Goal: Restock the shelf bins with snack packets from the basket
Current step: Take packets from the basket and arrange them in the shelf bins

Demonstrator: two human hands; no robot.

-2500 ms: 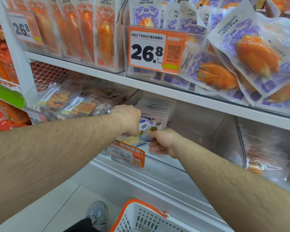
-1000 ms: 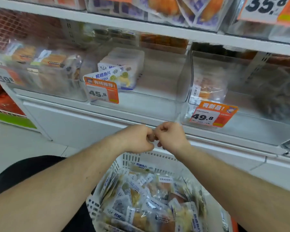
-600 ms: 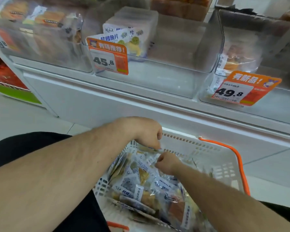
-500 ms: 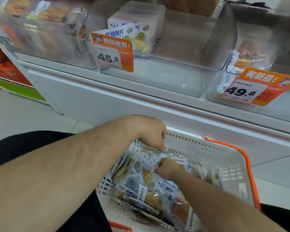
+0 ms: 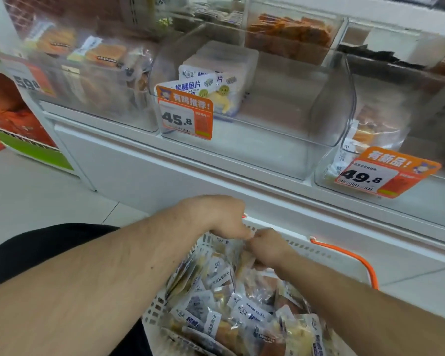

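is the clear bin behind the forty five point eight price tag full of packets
No, the clear bin holds only one short stack of white packets at its left side.

Both hands reach into the white basket (image 5: 326,255) heaped with snack packets (image 5: 224,304). The left hand (image 5: 224,219) and right hand (image 5: 267,247) meet at its far rim, curled fingers (image 5: 244,233) among packets. Above the basket sits a clear bin (image 5: 293,150) tagged 45.8.

Middle bin (image 5: 326,119) lies open right of its packet stack (image 5: 224,73).
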